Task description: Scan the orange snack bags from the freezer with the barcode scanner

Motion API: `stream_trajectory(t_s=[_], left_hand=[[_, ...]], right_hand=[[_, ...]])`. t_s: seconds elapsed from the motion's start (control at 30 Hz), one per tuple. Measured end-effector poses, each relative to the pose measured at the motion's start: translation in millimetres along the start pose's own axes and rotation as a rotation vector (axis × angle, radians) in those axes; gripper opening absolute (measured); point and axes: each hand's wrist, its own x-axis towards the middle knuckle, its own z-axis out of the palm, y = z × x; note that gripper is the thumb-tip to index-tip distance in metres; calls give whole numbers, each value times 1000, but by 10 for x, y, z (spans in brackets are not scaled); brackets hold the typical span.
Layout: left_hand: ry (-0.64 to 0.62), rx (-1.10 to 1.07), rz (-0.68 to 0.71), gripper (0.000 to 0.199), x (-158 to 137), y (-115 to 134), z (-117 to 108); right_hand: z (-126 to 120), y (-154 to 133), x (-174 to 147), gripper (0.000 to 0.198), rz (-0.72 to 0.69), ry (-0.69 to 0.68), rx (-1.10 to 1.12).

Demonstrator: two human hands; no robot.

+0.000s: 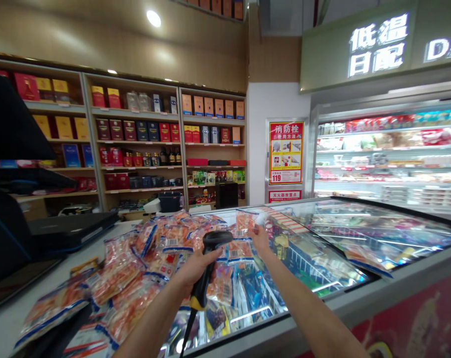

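My left hand [194,271] is wrapped round the handle of a black and yellow barcode scanner [215,239], whose cord hangs down toward me. Between the fingers of my right hand [261,240] is the edge of a clear food packet [244,222] with orange-pink contents and a barcode label. The packet is raised a little beyond the scanner head. To the left, a heap of similar packets [175,238] spreads over the counter and the freezer's glass top. Several more packets [240,250] lie just below my right hand.
The glass-topped chest freezer [344,302] runs off to the right, with one packet [365,258] on its edge. Dark electronic equipment [70,231] stands on the left counter [14,323]. Behind are shelves of boxed bottles [137,130] and a lit refrigerated display [389,166].
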Motion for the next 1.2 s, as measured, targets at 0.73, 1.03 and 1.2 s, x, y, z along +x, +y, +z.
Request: stream_trajectory(t_s=[0.73,1.03,1.2], left_hand=[[-97,69,2,34,100,-113,318],[-160,16,-27,30,381,-272,740],[-195,39,-61,31,511,-332,871]], right_hand=[[-587,173,-31,54,-33,-110,-498],[-2319,845,328,56,122,267,-1133],[-2760,1010,375,61,385,248,-1150]])
